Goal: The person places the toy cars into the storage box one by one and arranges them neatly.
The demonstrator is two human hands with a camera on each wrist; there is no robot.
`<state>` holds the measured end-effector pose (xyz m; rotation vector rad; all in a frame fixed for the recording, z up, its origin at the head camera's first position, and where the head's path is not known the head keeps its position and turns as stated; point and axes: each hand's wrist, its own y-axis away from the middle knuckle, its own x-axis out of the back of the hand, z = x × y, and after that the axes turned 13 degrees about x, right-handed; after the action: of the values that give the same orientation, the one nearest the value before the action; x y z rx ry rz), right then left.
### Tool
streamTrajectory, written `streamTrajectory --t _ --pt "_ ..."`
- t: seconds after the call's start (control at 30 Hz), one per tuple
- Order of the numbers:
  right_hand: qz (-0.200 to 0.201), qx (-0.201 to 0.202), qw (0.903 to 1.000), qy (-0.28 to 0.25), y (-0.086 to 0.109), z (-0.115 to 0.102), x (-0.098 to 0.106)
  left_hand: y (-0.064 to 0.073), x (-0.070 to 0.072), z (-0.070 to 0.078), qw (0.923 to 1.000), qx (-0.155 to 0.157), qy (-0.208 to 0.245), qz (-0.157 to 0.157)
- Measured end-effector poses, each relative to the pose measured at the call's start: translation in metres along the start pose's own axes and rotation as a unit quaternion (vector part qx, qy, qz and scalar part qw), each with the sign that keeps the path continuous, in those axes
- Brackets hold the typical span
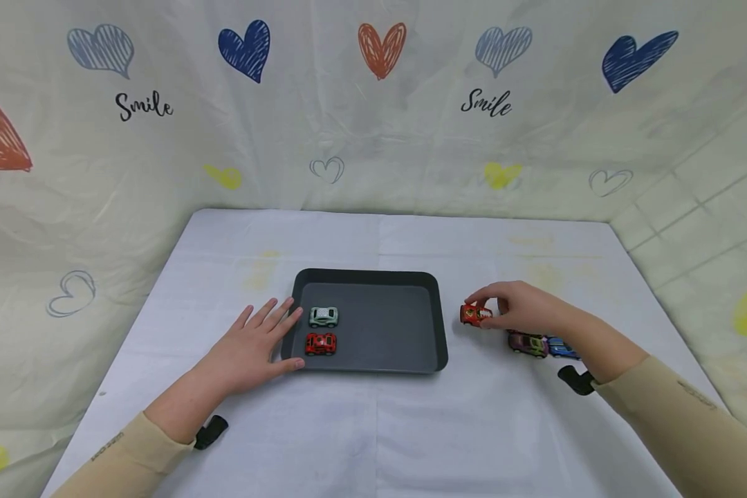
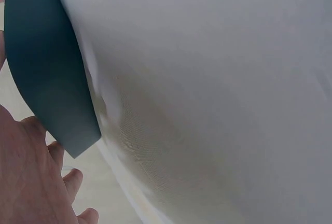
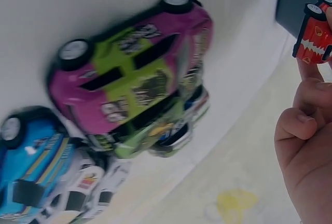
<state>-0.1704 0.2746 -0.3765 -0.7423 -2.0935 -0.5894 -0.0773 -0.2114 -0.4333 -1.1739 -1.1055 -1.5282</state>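
Note:
My right hand (image 1: 526, 308) pinches a red toy car (image 1: 473, 315) between thumb and fingers, just right of the dark grey tray (image 1: 386, 332). In the right wrist view the same red car (image 3: 314, 37) shows its black wheels and white markings. My left hand (image 1: 249, 353) lies with fingers spread straight over the tray's left rim, fingertips and thumb at the edge. Within the tray, at its left side, a pale green toy car (image 1: 324, 317) sits behind another red toy car (image 1: 320, 344). Tray wall (image 2: 46, 68) and left fingers show in the left wrist view.
Near my right wrist stand a purple and green toy car (image 1: 528, 344) and a blue toy car (image 1: 562, 348). The right wrist view also shows white toy cars (image 3: 83, 182) beside them. A white cloth (image 1: 373, 429) covers the table, and a heart-printed sheet (image 1: 411, 138) hangs behind.

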Motion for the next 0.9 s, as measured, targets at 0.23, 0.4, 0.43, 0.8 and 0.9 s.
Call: streamTrajectory --t 0.23,0.4,0.43,0.8,0.9 --pt "0.001 0.019 0.9998 -0.005 -0.026 -0.008 0.006 0.001 0.002 0.002 0.9999 0.005 -0.007 -0.005" --pt "-0.01 0.027 0.9994 -0.018 -0.05 -0.022 0.007 0.002 0.005 0.004 0.9998 0.011 -0.009 -0.012" --pt "-0.012 0.029 0.9993 -0.02 -0.055 -0.025 0.008 0.002 0.005 0.005 0.9998 0.012 -0.011 -0.014" --pt "-0.033 0.083 0.9957 -0.027 -0.116 -0.057 0.004 0.003 0.006 0.005 0.9998 0.009 -0.013 -0.014" --pt "-0.038 0.102 0.9938 -0.024 -0.132 -0.064 0.003 0.003 0.006 0.006 0.9998 0.008 -0.013 -0.015"
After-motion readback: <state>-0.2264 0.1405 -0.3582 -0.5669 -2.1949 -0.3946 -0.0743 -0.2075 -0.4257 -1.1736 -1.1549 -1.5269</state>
